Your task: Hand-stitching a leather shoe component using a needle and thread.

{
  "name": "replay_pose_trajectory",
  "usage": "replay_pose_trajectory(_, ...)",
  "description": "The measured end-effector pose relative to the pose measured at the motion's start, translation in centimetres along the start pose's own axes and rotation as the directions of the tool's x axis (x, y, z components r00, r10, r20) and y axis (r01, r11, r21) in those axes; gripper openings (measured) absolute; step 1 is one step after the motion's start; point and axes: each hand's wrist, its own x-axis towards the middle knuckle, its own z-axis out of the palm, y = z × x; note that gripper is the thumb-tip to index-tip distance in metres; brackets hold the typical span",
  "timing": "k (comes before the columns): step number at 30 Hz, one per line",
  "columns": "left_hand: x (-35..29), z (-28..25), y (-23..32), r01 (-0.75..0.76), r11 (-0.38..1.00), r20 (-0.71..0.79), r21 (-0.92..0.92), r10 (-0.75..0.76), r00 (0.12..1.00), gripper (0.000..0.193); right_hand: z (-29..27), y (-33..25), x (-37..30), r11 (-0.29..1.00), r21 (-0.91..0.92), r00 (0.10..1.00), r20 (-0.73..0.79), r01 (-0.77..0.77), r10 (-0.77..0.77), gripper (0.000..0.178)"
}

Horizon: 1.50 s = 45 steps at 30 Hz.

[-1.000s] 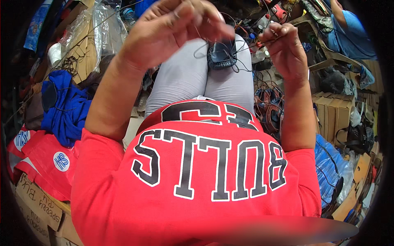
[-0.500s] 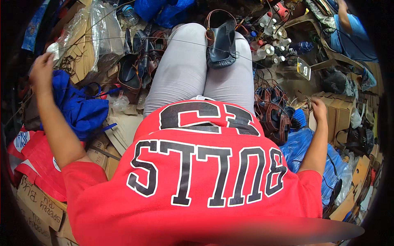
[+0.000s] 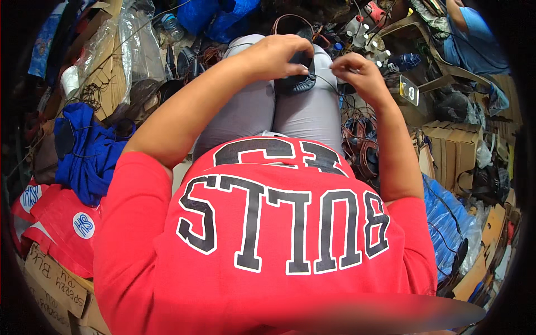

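A black shoe (image 3: pixel 300 84) lies on my lap, across my grey trousers (image 3: pixel 251 111). My left hand (image 3: pixel 273 56) rests on top of the shoe, its fingers curled over the shoe's upper edge and gripping it. My right hand (image 3: pixel 357 72) is just right of the shoe, with finger and thumb pinched on a thin thread (image 3: pixel 326 84) that runs to the shoe. Whether a needle is held there is too small to tell. My red shirt with large black letters fills the lower part of the view.
Another person in a blue shirt (image 3: pixel 472 36) sits at the top right. Cardboard boxes (image 3: pixel 452 148) and a blue sack (image 3: pixel 446 218) stand on the right, leather straps (image 3: pixel 363 151) by my right knee. Blue cloth (image 3: pixel 84 148) and clear plastic bags (image 3: pixel 120 47) lie on the left.
Half a second ago both arms were stretched wide out to the sides. Now both hands have come back together at the shoe on my lap.
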Motion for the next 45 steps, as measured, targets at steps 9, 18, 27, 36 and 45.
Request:
replay_pose_trajectory(9,2.2,0.7,-2.0,0.158,0.974,0.290,-0.159,-0.107,0.951,0.026,0.5,1.4,1.7,1.000,0.014,0.983,0.180,-0.020,0.018,0.014)
replay_pose_trajectory(18,2.1,0.8,-2.3,0.310,0.878,0.408,-0.365,-0.149,0.901,0.022,2.8,2.4,-0.1,0.994,0.055,0.996,0.009,0.091,-0.091,0.014)
replay_pose_trajectory(27,2.0,0.3,-2.1,0.264,0.913,0.487,-0.311,-0.085,0.869,0.030,3.2,0.0,-1.3,0.981,-0.173,0.996,-0.012,0.084,-0.088,0.024)
replay_pose_trajectory(36,1.8,0.1,-1.9,0.198,0.952,0.487,-0.234,-0.061,0.871,0.031,3.5,-5.0,-0.8,0.565,-0.773,0.956,0.206,0.289,-0.206,0.025)
replay_pose_trajectory(45,1.5,1.0,-3.3,0.259,0.920,0.307,-0.294,-0.166,0.937,0.023,4.0,-2.7,0.7,0.906,-0.414,0.995,0.079,0.093,-0.066,0.018)
